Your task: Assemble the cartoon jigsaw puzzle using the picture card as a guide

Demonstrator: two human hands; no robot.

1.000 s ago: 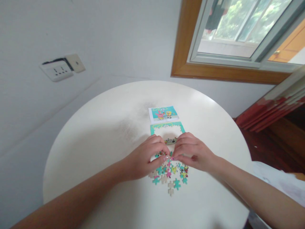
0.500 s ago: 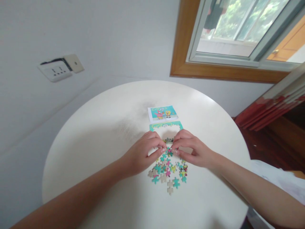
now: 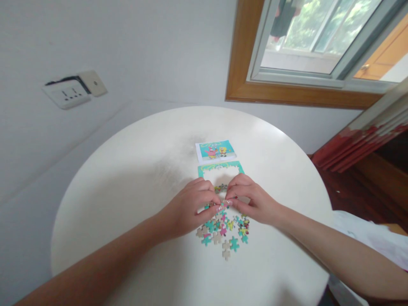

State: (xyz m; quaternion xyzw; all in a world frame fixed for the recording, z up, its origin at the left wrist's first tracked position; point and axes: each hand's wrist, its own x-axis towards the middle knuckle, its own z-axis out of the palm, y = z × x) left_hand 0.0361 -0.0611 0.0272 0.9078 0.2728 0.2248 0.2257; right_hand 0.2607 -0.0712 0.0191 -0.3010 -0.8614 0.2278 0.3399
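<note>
My left hand (image 3: pixel 193 206) and my right hand (image 3: pixel 255 199) meet above a loose heap of jigsaw puzzle pieces (image 3: pixel 216 225). The fingers of both are closed in a pinch, tips almost touching, around a small pink and teal puzzle piece (image 3: pixel 224 204) that they partly cover. Teal, beige, pink and yellow pieces lie scattered below the fingertips. Just beyond the hands is the puzzle's teal border (image 3: pixel 200 170), with a white middle; its lower part is hidden behind my fingers. A few pieces (image 3: pixel 220 188) lie between the hands, inside the border area.
A printed picture card (image 3: pixel 215 152) with a pink and a yellow cartoon figure lies behind the border. The round white table (image 3: pixel 127 170) stands near a wall with a socket (image 3: pixel 68 92). A wood-framed window (image 3: pixel 237 91) and red curtain (image 3: pixel 347 148) are at the right.
My fingertips have drawn closer together, and a pink and teal piece now shows between them. The whole view has shifted slightly.
</note>
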